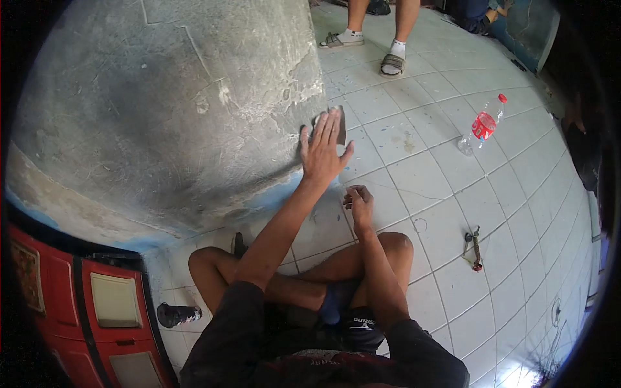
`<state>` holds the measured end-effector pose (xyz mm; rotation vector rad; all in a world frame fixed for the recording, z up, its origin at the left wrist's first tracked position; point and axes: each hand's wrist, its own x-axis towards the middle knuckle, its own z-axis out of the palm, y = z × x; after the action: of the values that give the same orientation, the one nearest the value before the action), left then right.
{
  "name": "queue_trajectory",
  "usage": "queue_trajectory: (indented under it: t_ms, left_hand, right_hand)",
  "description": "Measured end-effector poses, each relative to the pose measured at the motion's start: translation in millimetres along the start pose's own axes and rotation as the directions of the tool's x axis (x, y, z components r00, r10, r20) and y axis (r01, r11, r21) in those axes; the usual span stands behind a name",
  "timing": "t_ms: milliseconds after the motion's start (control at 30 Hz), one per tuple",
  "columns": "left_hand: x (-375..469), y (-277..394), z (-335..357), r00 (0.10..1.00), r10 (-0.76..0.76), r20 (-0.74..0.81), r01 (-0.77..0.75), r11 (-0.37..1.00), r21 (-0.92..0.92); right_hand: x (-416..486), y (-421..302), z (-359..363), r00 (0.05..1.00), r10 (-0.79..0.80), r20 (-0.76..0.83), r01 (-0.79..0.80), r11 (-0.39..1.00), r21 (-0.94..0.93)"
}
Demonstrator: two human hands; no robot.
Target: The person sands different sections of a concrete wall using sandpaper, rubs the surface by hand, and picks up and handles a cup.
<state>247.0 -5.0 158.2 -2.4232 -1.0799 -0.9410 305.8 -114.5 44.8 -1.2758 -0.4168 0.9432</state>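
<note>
My left hand lies flat with its fingers spread near the edge of a worn plastered wall. Under the fingers it presses a thin brownish-grey sheet, which looks like sandpaper, against the wall. Most of this sheet is hidden by the hand. Lower and to the right, my right hand hangs above the tiles with its fingers loosely curled. I see nothing in it, though the palm is hidden. Grey plaster covers most of the wall, with blue paint showing along its base.
A clear plastic bottle with a red cap stands on the tiled floor. Nearer lies a small stick-like object with a red end. A dark cylindrical container lies by a red cabinet. Another person's sandalled feet are beyond the wall.
</note>
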Motion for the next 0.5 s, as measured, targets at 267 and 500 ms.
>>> queue_trajectory:
  t_ms: [267,500]
  left_hand:
    - [-153,-72,38,0.909,0.086,0.407,-0.178,0.965,0.195]
    - [-81,-57,6,0.954,0.099,0.283,-0.081,0.994,-0.076]
  right_hand:
    - [-3,3,-1,1.0,-0.013,-0.015,0.014,1.0,0.022]
    - [1,7,3,0.999,-0.028,0.029,0.027,1.0,0.013]
